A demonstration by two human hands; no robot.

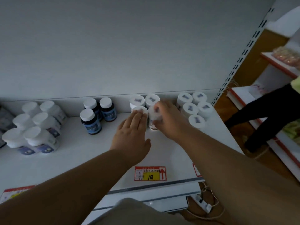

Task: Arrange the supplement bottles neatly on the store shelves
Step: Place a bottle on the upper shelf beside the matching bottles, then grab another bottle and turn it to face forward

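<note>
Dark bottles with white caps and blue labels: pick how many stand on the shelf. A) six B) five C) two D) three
D: three dark bottles stand in a cluster on the shelf, two at the back and one in front, left of the left hand.

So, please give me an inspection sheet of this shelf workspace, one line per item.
Surface: white shelf, price tag at its front edge.
Job's things: white bottles left; three dark bottles; middle group of four; five at right.
Clutter: nothing seen.
Hands: left hand flat on a middle bottle's cap; right hand grips its neighbour.
Cables: power strip with cord on floor.
Surroundings: another person at the neighbouring shelves.
</note>
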